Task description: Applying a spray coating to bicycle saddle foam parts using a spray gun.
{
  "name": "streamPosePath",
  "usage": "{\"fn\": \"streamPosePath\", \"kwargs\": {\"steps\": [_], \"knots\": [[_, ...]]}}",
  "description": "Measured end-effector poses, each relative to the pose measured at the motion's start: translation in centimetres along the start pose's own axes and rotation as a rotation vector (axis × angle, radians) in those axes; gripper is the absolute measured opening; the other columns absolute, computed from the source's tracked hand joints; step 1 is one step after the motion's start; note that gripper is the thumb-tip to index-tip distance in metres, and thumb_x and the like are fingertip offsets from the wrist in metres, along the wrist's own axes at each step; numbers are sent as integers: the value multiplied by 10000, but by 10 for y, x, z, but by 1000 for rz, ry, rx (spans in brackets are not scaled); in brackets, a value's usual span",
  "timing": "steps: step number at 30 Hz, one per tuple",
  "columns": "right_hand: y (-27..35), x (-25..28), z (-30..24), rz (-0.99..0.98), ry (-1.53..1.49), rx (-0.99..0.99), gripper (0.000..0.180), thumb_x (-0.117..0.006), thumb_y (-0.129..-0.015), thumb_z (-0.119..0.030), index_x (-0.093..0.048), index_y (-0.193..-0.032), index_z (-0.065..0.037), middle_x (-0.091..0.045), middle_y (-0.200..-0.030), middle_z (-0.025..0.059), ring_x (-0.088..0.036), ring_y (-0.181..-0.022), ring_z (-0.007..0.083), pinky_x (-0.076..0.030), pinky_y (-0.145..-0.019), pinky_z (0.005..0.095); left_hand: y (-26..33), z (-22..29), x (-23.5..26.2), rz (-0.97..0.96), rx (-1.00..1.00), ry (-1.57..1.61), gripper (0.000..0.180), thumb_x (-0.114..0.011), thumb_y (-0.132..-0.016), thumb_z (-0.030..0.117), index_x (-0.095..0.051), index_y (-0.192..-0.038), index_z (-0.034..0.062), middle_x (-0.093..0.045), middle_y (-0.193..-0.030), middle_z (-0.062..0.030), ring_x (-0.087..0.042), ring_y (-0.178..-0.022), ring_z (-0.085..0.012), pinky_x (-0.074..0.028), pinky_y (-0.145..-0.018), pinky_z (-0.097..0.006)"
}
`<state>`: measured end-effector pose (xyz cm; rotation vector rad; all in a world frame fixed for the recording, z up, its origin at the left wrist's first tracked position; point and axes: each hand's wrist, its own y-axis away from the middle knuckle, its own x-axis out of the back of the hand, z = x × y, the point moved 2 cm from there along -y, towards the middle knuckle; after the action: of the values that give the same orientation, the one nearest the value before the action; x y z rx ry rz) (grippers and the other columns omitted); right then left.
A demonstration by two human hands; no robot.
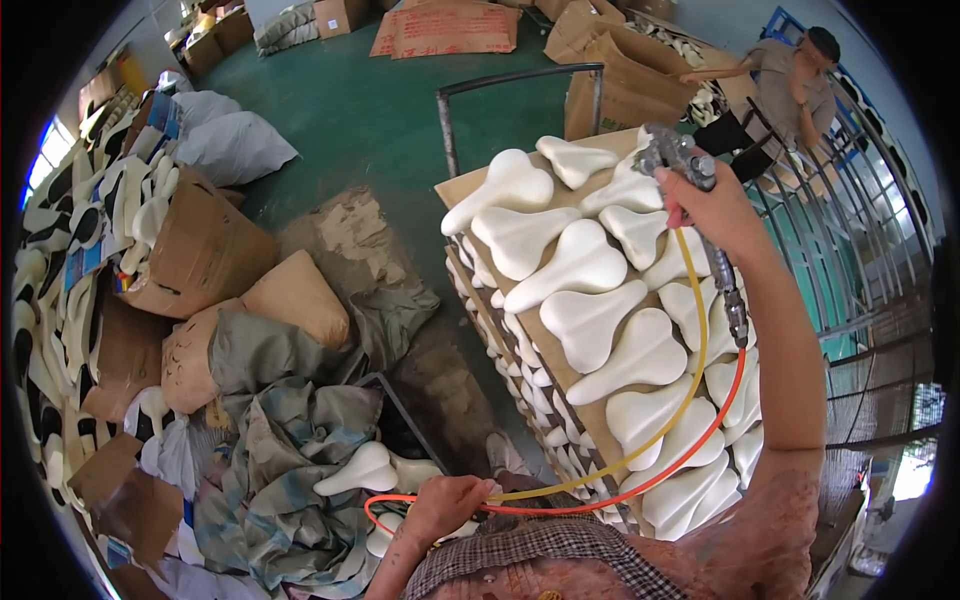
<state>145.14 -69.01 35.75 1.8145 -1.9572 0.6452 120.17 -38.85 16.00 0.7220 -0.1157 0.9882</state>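
My right hand (715, 205) is wrapped round a metal spray gun (722, 275), held over the far right of a stack of white bicycle saddle pads (572, 262). A yellow hose (703, 340) and an orange hose (712, 430) hang from the gun in a curve across the pads. Close to my body, my left hand (440, 508) is closed round the two hoses. The pads lie in rows on a brown cardboard sheet (553, 338), and more layers show at the stack's side. The spray gun's nozzle points away from me, above a pad at the far edge.
A metal cart handle (520, 72) rises behind the stack. Left are cardboard boxes (205, 245), crumpled grey-green cloth (290, 480) and loose white pads (362, 470). A metal rack (840, 235) stands at right. Beyond the stack, a co-worker (790, 95) sits beside large cartons (630, 80).
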Motion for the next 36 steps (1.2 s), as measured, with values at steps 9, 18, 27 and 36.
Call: {"fn": "streamPosePath", "kwargs": {"steps": [9, 18, 27, 36], "knots": [[6, 62, 30, 159, 96, -123, 272, -659, -834, -292, -583, -802, -33, -588, -652, 22, -552, -550, 95, -469, -517, 243, -22, 17, -8, -34, -28, -20, 325, -520, -902, 353, -678, -877, 71, -628, -686, -139, -614, -677, -337, -482, -608, -379], [42, 71, 32, 100, 7, -79, 273, -654, -832, -278, -566, -812, -21, -552, -627, 9, -546, -521, 89, -454, -507, 223, -21, 33, -12, -243, -169, 43, 362, -733, -754, 341, -659, -977, 64, -648, -722, -118, -643, -650, -248, -489, -586, -323], [64, 93, 34, 270, 78, -107, 308, -643, -838, -293, -584, -927, -4, -547, -656, 7, -533, -532, 81, -450, -520, 228, 2, 28, -24, -213, -254, 30, 388, -767, -717, 345, -662, -985, 84, -665, -758, -98, -654, -679, -241, -504, -619, -312], [112, 92, 31, 211, 101, -88, 247, -650, -844, -269, -556, -781, -48, -576, -641, 5, -548, -532, 82, -431, -508, 219, 28, 19, -38, -144, -256, -81, 354, -768, -738, 283, -654, -994, 67, -668, -741, -76, -622, -643, -141, -478, -597, -267]]}}
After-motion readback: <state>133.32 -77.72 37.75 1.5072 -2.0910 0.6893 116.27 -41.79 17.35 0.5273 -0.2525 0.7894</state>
